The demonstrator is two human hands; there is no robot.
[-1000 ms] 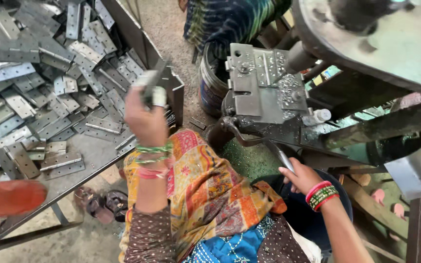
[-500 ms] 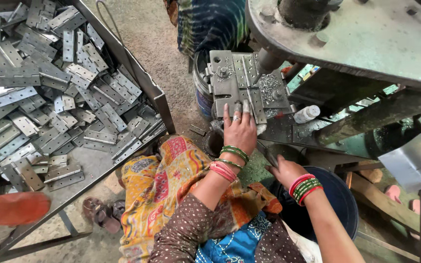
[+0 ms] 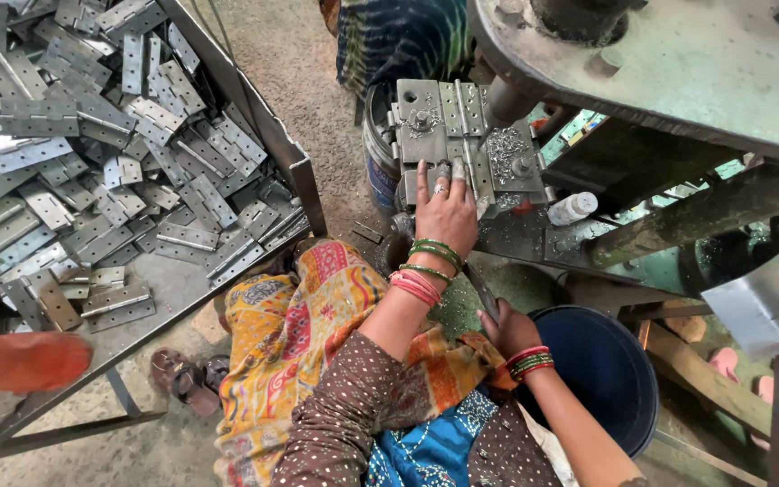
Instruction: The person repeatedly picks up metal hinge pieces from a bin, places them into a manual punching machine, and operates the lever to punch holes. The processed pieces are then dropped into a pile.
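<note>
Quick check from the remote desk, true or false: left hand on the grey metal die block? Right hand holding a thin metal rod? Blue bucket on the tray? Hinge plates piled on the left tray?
1. The left hand rests on the grey metal die block. True.
2. The right hand grips a thin metal rod. True.
3. The blue bucket sits on the tray. False: it stands low beside the right hand.
4. The grey metal hinge plates are stacked on the die block. False: they lie piled in the metal tray.
</note>
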